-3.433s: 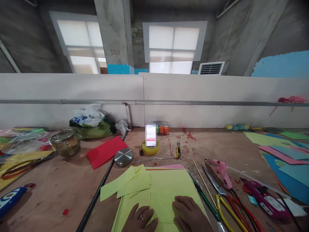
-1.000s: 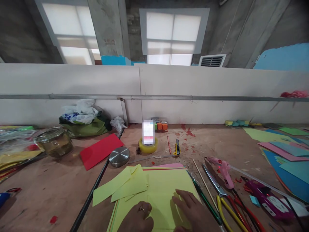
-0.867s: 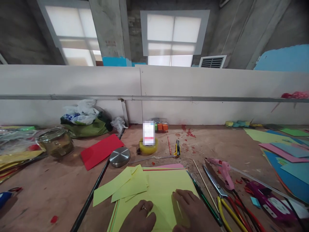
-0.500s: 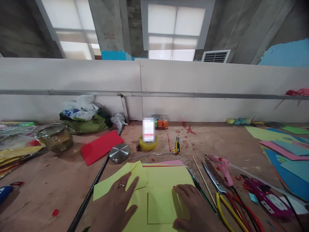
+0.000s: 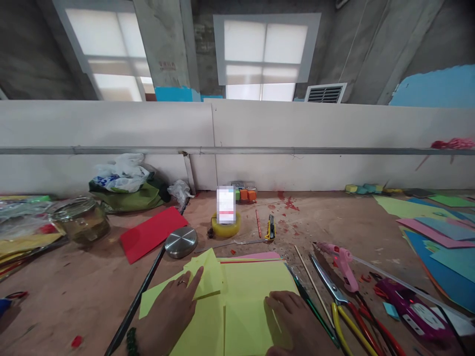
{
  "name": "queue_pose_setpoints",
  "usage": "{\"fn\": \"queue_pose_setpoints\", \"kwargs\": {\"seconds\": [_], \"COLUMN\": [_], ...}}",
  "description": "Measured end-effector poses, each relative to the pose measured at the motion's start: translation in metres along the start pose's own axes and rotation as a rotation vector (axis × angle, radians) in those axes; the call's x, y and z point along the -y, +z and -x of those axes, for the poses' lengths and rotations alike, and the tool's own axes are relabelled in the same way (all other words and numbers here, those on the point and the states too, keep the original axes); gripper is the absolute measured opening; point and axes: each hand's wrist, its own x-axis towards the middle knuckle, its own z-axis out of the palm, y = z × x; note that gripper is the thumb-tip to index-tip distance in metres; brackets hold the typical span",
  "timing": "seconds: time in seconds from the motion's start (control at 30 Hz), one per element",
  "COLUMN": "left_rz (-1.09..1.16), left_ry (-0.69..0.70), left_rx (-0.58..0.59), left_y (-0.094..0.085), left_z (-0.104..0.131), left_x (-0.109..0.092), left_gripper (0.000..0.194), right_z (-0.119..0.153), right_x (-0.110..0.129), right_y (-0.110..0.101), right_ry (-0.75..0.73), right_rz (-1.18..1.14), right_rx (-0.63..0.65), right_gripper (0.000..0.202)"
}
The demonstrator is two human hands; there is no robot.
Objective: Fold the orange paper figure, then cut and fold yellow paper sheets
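Yellow paper sheets [image 5: 256, 279] lie in front of me, with pink and red edges showing beneath at the far side. My left hand [image 5: 168, 309] rests on a folded yellow paper flap [image 5: 211, 272] at the left. Its index finger is stretched out and pressed on the flap; the other fingers bend slightly, and it grips nothing. On the right side of the sheets lies my right hand [image 5: 291, 314], palm down, fingers together and outstretched, holding nothing. Its thumb is partly cut off by the frame's lower edge.
Right of the paper lie a thin stick [image 5: 313, 282], scissors [image 5: 328, 277], a pink glue gun [image 5: 343, 262] and a purple device [image 5: 411, 306]. Beyond are a tape roll [image 5: 226, 228], a utility knife [image 5: 271, 228], a round metal lid [image 5: 181, 242], red paper [image 5: 152, 235] and a glass jar [image 5: 79, 222].
My left hand has shifted slightly left, its spread fingers drawing in while the index finger stays extended on the flap. My right hand stays nearly still. The view has tilted up a little.
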Motion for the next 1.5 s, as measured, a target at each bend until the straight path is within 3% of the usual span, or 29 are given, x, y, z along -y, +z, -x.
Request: {"fn": "queue_pose_setpoints", "kwargs": {"seconds": [0.17, 0.23, 0.33, 0.43, 0.63, 0.9, 1.1, 1.23, 1.4, 1.5], "left_rz": [-0.049, -0.008, 0.137, 0.236, 0.314, 0.323, 0.374, 0.385, 0.408, 0.527], "left_ry": [-0.023, -0.004, 0.083, 0.170, 0.333, 0.358, 0.311, 0.298, 0.223, 0.217], "left_rx": [0.050, 0.008, -0.065, -0.044, 0.073, 0.079, 0.091, 0.140, 0.232, 0.141], "left_y": [-0.017, -0.026, -0.039, -0.044, -0.037, -0.031, -0.023, -0.026, -0.022, -0.015], "left_z": [-0.006, -0.003, 0.007, 0.016, 0.013, 0.012, 0.014, 0.011, 0.004, 0.004], "left_x": [0.000, -0.004, -0.016, -0.034, -0.056, -0.054, -0.056, -0.060, -0.064, -0.063], "left_gripper": [0.059, 0.057, 0.055, 0.060, 0.073, 0.074, 0.080, 0.079, 0.081, 0.088], "right_z": [0.002, 0.003, 0.002, 0.001, 0.001, -0.006, -0.009, -0.010, -0.012, -0.011], "right_x": [0.008, 0.012, 0.015, 0.017, 0.031, 0.049, 0.047, 0.047, 0.046, 0.047], "right_y": [-0.019, -0.029, -0.037, -0.041, -0.064, -0.084, -0.085, -0.086, -0.084, -0.081], "right_ry": [0.017, 0.015, 0.051, 0.083, 0.135, 0.362, 0.452, 0.558, 0.462, 0.427], "right_rz": [-0.051, -0.067, -0.040, -0.010, -0.058, -0.176, -0.260, -0.210, -0.161, -0.247], "right_rx": [-0.010, -0.006, -0.043, -0.072, -0.060, 0.083, 0.143, 0.224, 0.155, 0.153], "right_gripper": [0.080, 0.074, 0.072, 0.072, 0.066, 0.038, 0.062, 0.057, 0.031, 0.020]}}
